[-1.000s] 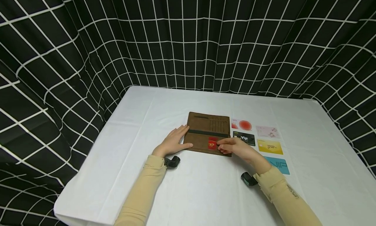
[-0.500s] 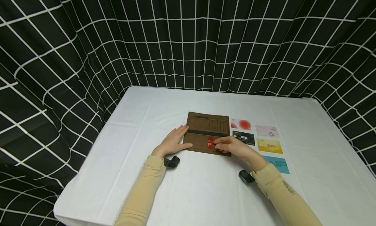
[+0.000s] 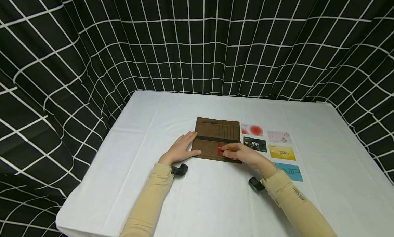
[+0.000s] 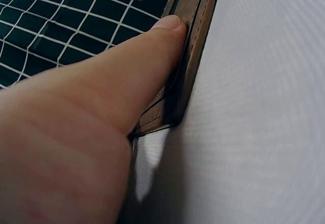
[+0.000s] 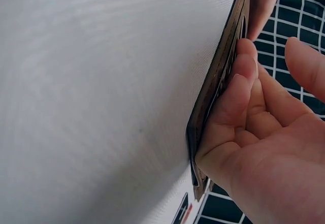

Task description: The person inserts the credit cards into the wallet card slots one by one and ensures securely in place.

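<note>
A brown wallet lies spread out on the white table, a dark band across its middle. A narrow strip of a red card shows at its lower half; the rest is hidden in the wallet. My right hand has its fingertips at the card's right edge, touching it; in the right wrist view the thumb stands apart from the bent lower fingers. My left hand rests flat at the wallet's left edge, its thumb pressing on the near corner.
Right of the wallet lie several cards: a red-and-white card, a black VIP card, a pale pink card, a yellow card and a blue card partly behind the right forearm. A black gridded curtain surrounds the table.
The red card has slid left under my right fingers, its visible part shrinking from a wide piece to a thin strip. My right hand has moved slightly left; the left hand stays put.
</note>
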`<control>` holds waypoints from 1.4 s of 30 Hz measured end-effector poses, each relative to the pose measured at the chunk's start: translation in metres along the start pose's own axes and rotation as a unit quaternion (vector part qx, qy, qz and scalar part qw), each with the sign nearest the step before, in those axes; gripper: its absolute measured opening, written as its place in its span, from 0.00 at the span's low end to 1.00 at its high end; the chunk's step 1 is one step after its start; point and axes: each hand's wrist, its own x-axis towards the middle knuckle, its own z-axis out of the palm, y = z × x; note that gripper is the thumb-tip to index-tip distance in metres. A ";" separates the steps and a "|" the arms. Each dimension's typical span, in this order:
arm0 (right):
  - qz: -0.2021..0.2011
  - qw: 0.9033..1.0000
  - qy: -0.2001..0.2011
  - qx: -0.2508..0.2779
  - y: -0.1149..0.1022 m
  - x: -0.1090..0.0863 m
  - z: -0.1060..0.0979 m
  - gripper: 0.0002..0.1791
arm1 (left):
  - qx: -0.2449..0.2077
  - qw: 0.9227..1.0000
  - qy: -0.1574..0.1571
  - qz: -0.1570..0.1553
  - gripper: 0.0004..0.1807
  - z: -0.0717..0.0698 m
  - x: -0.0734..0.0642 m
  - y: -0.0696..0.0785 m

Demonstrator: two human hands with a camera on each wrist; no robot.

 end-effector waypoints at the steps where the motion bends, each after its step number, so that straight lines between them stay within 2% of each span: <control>1: -0.001 1.000 -0.002 -0.001 0.000 0.001 0.000 0.23 | -0.001 1.000 0.001 0.001 0.46 0.000 0.000 0.000; 26: 0.009 1.000 -0.019 -0.007 -0.003 0.003 0.000 0.25 | -0.006 1.000 -0.002 -0.003 0.47 0.000 0.000 -0.003; 33: -0.019 1.000 0.002 0.022 0.003 -0.002 -0.004 0.24 | 0.000 1.000 -0.001 -0.002 0.47 0.002 0.000 -0.002; 42: -0.036 0.997 -0.001 0.074 0.008 -0.009 -0.013 0.27 | -0.004 1.000 -0.004 -0.007 0.46 0.001 -0.001 0.001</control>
